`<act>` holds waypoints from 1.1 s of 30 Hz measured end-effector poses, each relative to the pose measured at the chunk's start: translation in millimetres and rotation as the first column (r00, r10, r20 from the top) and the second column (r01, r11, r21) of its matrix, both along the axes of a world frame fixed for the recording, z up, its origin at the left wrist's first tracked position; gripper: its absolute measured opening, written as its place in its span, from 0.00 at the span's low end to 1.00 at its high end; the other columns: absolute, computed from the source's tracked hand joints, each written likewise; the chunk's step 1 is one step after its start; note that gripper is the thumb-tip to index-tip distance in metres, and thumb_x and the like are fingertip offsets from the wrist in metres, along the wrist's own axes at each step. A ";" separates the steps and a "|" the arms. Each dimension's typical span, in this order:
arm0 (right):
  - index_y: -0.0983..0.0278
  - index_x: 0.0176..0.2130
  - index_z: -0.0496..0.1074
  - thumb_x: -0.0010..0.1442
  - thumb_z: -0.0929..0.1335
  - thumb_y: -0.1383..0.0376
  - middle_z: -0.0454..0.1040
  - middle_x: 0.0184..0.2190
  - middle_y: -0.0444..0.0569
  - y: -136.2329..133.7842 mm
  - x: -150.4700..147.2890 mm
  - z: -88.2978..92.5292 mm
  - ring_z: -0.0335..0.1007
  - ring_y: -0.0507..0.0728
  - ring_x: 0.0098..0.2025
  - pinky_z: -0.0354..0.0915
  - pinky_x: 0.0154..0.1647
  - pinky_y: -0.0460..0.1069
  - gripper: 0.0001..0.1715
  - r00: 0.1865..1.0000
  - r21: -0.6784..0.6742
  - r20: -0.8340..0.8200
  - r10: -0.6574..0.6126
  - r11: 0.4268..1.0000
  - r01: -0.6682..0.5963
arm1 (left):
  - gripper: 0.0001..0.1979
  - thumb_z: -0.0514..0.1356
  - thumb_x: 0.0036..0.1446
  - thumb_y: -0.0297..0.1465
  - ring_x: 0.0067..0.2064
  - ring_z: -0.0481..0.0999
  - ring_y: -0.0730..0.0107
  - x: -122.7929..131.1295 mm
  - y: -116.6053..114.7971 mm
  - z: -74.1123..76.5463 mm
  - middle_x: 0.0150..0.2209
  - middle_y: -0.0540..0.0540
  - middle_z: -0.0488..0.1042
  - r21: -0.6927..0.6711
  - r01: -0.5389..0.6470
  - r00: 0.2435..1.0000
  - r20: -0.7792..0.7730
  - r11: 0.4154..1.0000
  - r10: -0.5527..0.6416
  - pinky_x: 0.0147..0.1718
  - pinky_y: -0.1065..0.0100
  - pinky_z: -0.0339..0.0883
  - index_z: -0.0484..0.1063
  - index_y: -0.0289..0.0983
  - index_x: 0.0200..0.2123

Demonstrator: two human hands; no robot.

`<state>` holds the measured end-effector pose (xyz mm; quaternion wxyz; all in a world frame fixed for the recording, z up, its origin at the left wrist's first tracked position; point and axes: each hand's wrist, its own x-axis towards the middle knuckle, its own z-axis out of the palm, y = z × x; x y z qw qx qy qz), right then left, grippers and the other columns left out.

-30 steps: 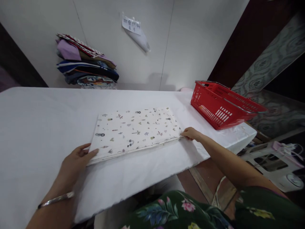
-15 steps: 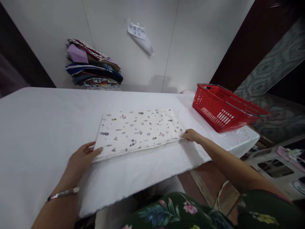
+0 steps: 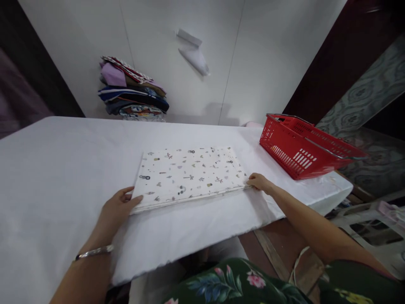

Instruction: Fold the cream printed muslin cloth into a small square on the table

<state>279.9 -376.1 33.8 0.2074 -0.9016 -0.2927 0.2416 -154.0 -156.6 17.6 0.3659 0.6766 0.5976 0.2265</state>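
Head view: folded cloth point(image 3: 190, 173) lies flat on the white-covered table point(image 3: 69, 169), long axis running L to R btwn the hands, R end angled slightly farther out. Most of it is fwd of the fingers. L hand point(image 3: 119, 207) is at the near-L corner, thumb on top; can't tell if it's gripping. R hand point(image 3: 259, 183) has the near-R corner pinched. Neither's nearer: both touch. Basket point(image 3: 305, 147) is past R hand, apart from cloth.

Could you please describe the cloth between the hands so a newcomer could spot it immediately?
Find the white table. Between the left hand and right hand lies the folded cloth. Small scattered prints, palm trees included, set it apart from the plain table around it.
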 end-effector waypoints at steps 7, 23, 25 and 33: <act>0.67 0.41 0.68 0.48 0.67 0.68 0.69 0.20 0.45 3.6 3.9 1.0 0.66 0.54 0.23 0.61 0.25 0.47 0.17 0.991 -0.135 0.108 0.081 0.989 -0.066 | 0.29 0.60 0.46 0.42 0.39 0.75 0.62 -1.8 1.9 -8.4 0.39 0.44 0.76 0.027 0.028 0.999 0.021 0.999 -0.029 0.41 0.64 0.67 0.66 0.36 0.51; 0.64 0.63 0.53 0.63 0.52 0.47 0.45 0.66 0.53 34.3 -47.5 -40.6 0.34 0.61 0.67 0.35 0.65 0.60 0.37 0.684 -0.178 0.455 0.570 0.811 -0.557 | 0.29 0.59 0.44 0.41 0.37 0.76 0.62 -4.5 5.6 -20.1 0.36 0.46 0.76 0.031 0.069 0.992 0.105 0.997 -0.071 0.37 0.65 0.68 0.65 0.37 0.50; 0.63 0.63 0.53 0.63 0.52 0.46 0.44 0.66 0.52 35.3 -45.5 -39.8 0.33 0.61 0.67 0.35 0.65 0.60 0.38 0.693 -0.185 0.430 0.578 0.808 -0.559 | 0.27 0.59 0.44 0.41 0.37 0.76 0.62 -4.5 6.3 -22.7 0.35 0.47 0.76 0.045 0.067 0.992 0.099 0.997 -0.071 0.37 0.65 0.67 0.66 0.38 0.49; 0.62 0.65 0.47 0.64 0.51 0.50 0.40 0.67 0.52 86.4 -39.5 -23.2 0.31 0.60 0.68 0.39 0.64 0.60 0.36 0.675 -0.153 0.521 0.523 0.835 -0.529 | 0.26 0.58 0.44 0.39 0.36 0.76 0.63 -3.5 1.3 -17.5 0.36 0.47 0.77 0.040 0.076 0.991 0.112 0.996 -0.080 0.36 0.66 0.66 0.66 0.38 0.49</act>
